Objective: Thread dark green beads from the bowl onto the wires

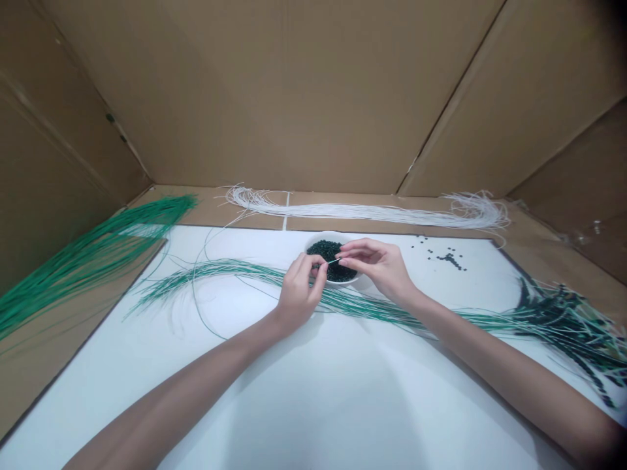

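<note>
Over a white bowl (353, 277) full of dark green beads (324, 250), both my hands come close together. My left hand (301, 287) pinches a thin green string (333, 262) between thumb and fingertips, and a short end sticks out to the right. At that end, the thumb and forefinger of my right hand (379, 267) are closed; whatever sits between them is too small to make out. Below the bowl, a long bundle of green strings (350, 301) runs under both arms. At its right end are strands strung with dark beads (563, 320).
Loose dark beads (450, 260) lie scattered on the white board (313, 391) right of the bowl. A bundle of white strings (362, 211) stretches along the back. Another green bundle (98, 254) lies at the left. Cardboard walls (294, 98) enclose the back and sides.
</note>
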`<state>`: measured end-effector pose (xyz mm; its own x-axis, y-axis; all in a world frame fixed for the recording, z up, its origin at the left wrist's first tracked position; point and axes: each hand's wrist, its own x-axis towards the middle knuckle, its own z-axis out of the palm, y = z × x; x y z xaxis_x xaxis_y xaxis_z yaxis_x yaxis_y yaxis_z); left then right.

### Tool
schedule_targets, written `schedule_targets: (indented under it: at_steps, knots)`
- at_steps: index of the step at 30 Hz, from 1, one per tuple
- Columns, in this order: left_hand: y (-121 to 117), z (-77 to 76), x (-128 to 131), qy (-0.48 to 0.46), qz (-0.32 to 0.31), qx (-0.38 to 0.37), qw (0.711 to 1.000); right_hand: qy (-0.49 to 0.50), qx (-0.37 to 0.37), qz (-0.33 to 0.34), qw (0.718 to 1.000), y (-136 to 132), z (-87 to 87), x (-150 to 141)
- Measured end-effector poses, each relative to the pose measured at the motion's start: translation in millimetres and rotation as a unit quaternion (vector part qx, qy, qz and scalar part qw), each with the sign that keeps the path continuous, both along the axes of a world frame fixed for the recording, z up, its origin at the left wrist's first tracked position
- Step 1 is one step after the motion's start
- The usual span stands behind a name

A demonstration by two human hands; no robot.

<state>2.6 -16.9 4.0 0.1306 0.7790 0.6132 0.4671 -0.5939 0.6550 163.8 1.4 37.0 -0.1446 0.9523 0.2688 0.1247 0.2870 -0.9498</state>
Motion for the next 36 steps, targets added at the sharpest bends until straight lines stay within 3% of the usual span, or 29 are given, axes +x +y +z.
schedule_targets:
  at_steps: [5, 11, 21, 28, 30, 34, 36]
  knots:
    - [-0.5, 1.2, 0.2, 0.012, 0.006, 0.01, 1.0, -0.09, 0.071, -0.002, 0.993, -1.3, 1.1, 2.8]
    - [0.3, -1.6, -0.1, 0.023, 0.003, 0.006, 1.0, -0.252, 0.195, -0.009, 0.948, -3.5, 8.0, 6.2]
    - [0.6, -0.9, 0.2, 0.034, 0.0, 0.022, 0.999, -0.358, 0.287, 0.03, 0.888, -1.4, 9.1, 8.7]
    - [0.9, -0.4, 0.7, 0.047, 0.0, 0.034, 0.998, -0.344, 0.272, 0.041, 0.898, -1.6, 11.5, 8.1]
    - [0.8, -0.2, 0.6, 0.049, 0.001, 0.038, 0.998, -0.313, 0.239, 0.052, 0.917, -1.8, 12.9, 7.7]
    - [0.4, -0.9, 0.2, 0.048, 0.004, 0.048, 0.998, -0.173, 0.107, 0.069, 0.977, -1.8, 11.5, 6.1]
    - [0.1, -1.7, 0.3, 0.04, 0.005, 0.061, 0.997, -0.113, 0.064, 0.059, 0.99, -1.8, 8.1, 4.9]
